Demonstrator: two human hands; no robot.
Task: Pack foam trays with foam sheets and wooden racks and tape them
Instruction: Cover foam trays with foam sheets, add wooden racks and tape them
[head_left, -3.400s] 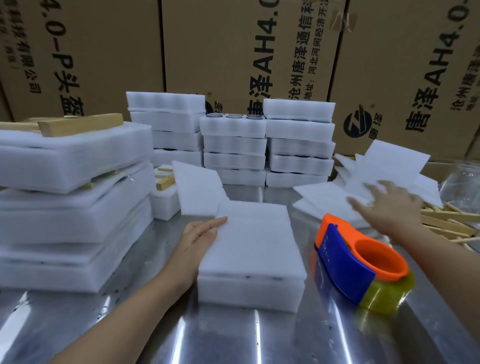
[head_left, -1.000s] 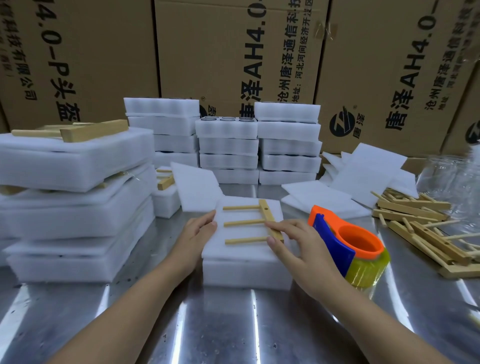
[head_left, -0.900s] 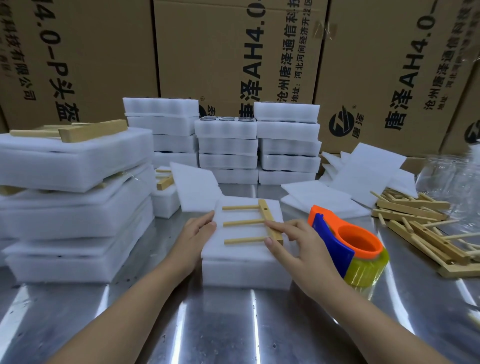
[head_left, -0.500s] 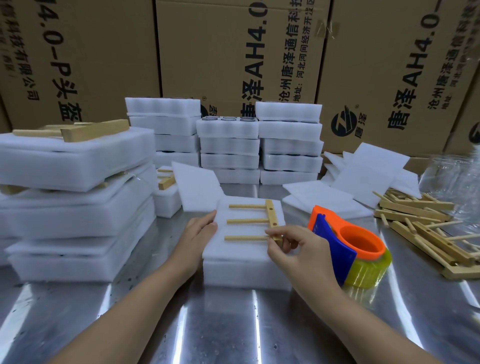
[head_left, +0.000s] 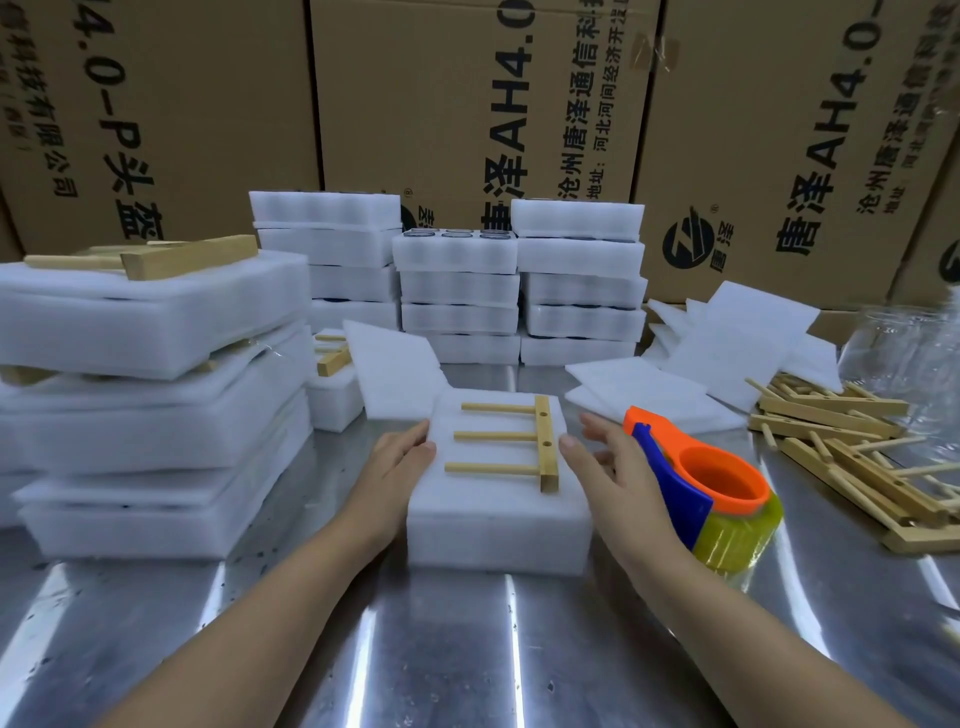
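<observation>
A white foam tray covered by a foam sheet lies on the metal table in front of me. On top of it rests a wooden rack with three pegs pointing left. My left hand touches the tray's left edge with straight fingers. My right hand hovers open just right of the rack, fingers spread, holding nothing. An orange and blue tape dispenser with yellowish tape stands right beside that hand.
Packed foam trays are piled at the left and stacked at the back. Loose foam sheets and a heap of wooden racks lie at the right. Cardboard boxes wall the rear. A clear plastic bag sits far right.
My right hand let go of the rack's bar and drew back to the right, fingers opening. The rack stays on the foam sheet. My left hand has not moved.
</observation>
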